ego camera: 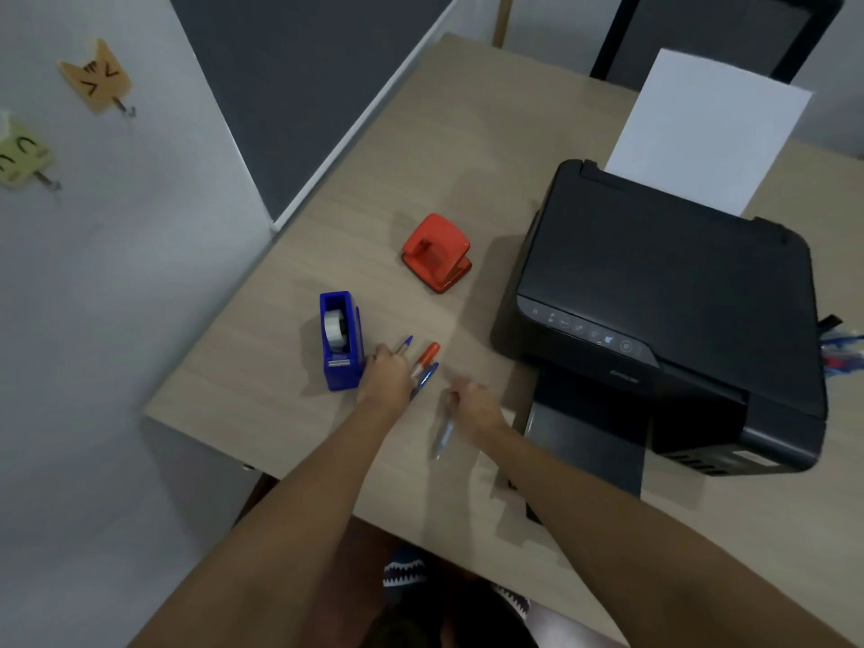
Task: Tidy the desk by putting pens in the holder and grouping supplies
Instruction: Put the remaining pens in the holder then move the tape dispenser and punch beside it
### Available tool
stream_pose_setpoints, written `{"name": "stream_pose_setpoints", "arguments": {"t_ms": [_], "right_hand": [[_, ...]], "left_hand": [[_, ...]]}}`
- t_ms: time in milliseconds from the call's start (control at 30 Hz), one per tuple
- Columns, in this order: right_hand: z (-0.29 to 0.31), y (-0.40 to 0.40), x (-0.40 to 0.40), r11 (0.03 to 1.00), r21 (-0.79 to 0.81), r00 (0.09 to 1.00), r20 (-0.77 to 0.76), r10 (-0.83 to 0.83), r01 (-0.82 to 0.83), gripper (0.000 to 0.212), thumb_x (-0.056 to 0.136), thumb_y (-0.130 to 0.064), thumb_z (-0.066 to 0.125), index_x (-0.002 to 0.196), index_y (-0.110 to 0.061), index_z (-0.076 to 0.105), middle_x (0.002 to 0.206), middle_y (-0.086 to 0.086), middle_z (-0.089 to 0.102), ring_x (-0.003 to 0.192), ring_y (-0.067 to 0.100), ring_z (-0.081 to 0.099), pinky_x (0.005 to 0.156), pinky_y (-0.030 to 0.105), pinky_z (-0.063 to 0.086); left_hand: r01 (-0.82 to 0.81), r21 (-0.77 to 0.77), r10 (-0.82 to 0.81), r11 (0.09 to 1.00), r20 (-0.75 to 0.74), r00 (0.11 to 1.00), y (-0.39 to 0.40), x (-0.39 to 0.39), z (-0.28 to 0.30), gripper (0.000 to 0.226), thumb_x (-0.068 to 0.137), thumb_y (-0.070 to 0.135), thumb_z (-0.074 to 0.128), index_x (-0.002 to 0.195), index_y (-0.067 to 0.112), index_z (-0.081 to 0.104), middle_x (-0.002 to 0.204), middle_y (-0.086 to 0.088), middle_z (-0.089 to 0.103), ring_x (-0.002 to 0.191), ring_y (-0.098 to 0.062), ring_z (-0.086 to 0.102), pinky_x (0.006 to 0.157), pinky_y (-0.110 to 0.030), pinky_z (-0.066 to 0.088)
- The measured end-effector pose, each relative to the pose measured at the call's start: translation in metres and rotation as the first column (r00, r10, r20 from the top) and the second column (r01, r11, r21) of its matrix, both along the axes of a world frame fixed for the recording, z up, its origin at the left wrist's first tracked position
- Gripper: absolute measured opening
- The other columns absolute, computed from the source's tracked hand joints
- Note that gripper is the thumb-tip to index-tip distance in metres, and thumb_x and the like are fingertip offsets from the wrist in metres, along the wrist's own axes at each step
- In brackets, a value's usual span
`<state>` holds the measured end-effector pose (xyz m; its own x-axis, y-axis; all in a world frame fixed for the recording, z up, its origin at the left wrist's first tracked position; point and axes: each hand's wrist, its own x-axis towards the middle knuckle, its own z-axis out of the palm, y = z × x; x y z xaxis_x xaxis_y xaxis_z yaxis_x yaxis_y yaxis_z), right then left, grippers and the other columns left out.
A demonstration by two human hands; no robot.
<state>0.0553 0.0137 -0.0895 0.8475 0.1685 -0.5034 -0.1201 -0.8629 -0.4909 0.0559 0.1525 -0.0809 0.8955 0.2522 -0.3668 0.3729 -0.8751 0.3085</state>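
Pens bunched in the closed left hand [387,377] beside the blue tape dispenser [340,340], one more pinched in the right hand [473,405] above the desk [467,147]; could fan out, slip, roll off the edge under loose grip.

We are looking at a small home office or study corner. A light wood desk [467,156] stands against a pale wall and carries a black printer [668,301] with white paper [710,128] in its rear feed. Office supplies lie on the desk: a red hole punch [437,252], a blue tape dispenser [341,341] and several pens [426,362]. What makes us think of a home rather than a workplace are two cat-shaped hooks [96,77] on the wall and a dark chair [720,35] behind the desk.
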Motion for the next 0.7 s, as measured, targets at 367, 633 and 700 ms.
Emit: {"name": "stream_pose_setpoints", "arguments": {"t_ms": [367, 633, 700], "right_hand": [[0.005, 0.017, 0.011, 0.944, 0.009, 0.943, -0.054, -0.329, 0.330, 0.069, 0.083, 0.012, 0.047, 0.141, -0.011, 0.017, 0.123, 0.027, 0.051, 0.109, 0.044, 0.056, 0.087, 0.049, 0.050], [-0.010, 0.061, 0.023, 0.943, -0.171, 0.957, -0.003, -0.290, 0.285, 0.043, 0.092, -0.026, 0.049, 0.127, -0.002, 0.051, 0.128, 0.019, 0.055, 0.116, 0.036, 0.055, 0.095, 0.040, 0.047], [-0.013, 0.062, 0.028, 0.969, -0.214, 0.993, 0.024, -0.119, 0.122, 0.035, 0.097, -0.013, 0.038, 0.125, -0.003, 0.055, 0.126, 0.019, 0.059, 0.115, 0.034, 0.057, 0.094, 0.039, 0.049]], "left_hand": [[-0.160, -0.167, 0.163, 0.973, -0.002, 0.987, -0.007, -0.012, 0.012, 0.043, 0.094, -0.003, 0.040, 0.136, -0.001, 0.029, 0.124, -0.027, 0.055, 0.111, -0.037, 0.059, 0.089, -0.039, 0.048], [-0.192, -0.568, 0.312, 0.801, 0.120, 0.943, 0.038, -0.024, 0.036, 0.010, 0.096, 0.014, 0.039, 0.089, 0.009, 0.041, 0.071, -0.003, 0.048, 0.056, -0.015, 0.044, 0.058, -0.031, 0.037], [-0.207, -0.625, 0.344, 0.753, 0.106, 0.933, 0.051, -0.028, 0.041, 0.014, 0.098, 0.018, 0.039, 0.090, 0.009, 0.045, 0.070, -0.003, 0.048, 0.058, -0.015, 0.044, 0.061, -0.034, 0.038]]}}
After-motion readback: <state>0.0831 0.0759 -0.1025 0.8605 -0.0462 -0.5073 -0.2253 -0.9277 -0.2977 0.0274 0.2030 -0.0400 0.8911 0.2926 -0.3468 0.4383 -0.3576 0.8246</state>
